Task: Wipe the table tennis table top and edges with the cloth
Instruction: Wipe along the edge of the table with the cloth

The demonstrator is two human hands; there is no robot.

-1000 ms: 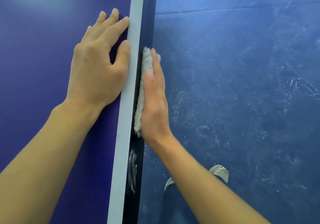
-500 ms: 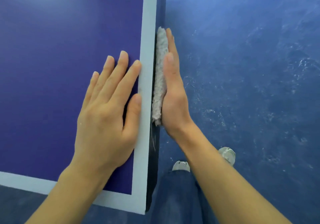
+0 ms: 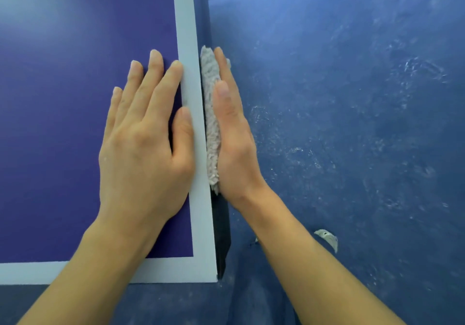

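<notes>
Two hands show in the head view. Your left hand (image 3: 143, 148) lies flat on the purple table tennis table top (image 3: 63, 98), fingers straight and slightly spread, thumb on the white sideline (image 3: 187, 35). Your right hand (image 3: 234, 143), fingers straight and together, presses the fluffy grey cloth (image 3: 210, 113) against the table's dark side edge (image 3: 221, 224). The cloth is sandwiched between palm and edge, running from fingertips to heel, near the table corner (image 3: 214, 277). Below lie the scuffed blue floor (image 3: 352, 123) and your shoe (image 3: 327, 239).
</notes>
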